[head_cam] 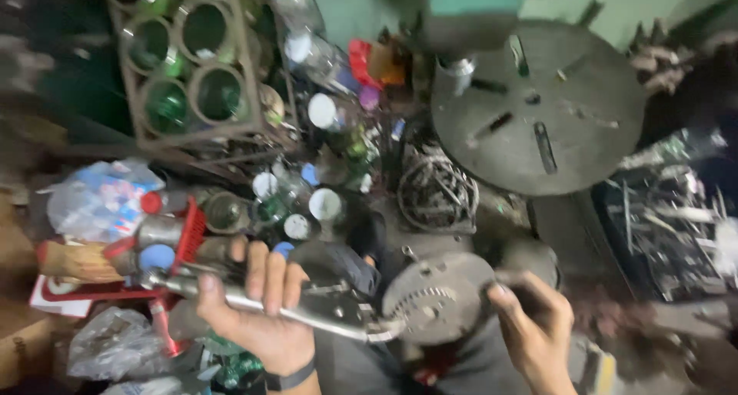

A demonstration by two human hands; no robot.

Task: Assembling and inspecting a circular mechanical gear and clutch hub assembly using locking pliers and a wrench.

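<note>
Locking pliers (307, 309), silver, lie low-centre of view, jaws biting the edge of a round grey metal disc (437, 296). Left hand (257, 306) wraps the pliers' handles, fingers curled tight over them. Right hand (534, 326) sits at the disc's right edge, fingers bent narrow, touching it; grip unclear w/ blur. Behind: big round slotted machine table (538, 106), coil of chain (437, 195), bottles in a metal rack (188, 64), red basket (188, 237) at left.

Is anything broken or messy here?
Messy, yes. Bottles, caps and plastic bags lie heaped beside a wire crate, some tipped over. The picture is too blurred to show breakage. The left hand grips locking pliers clamped on a round metal part, which the right hand steadies.
</note>
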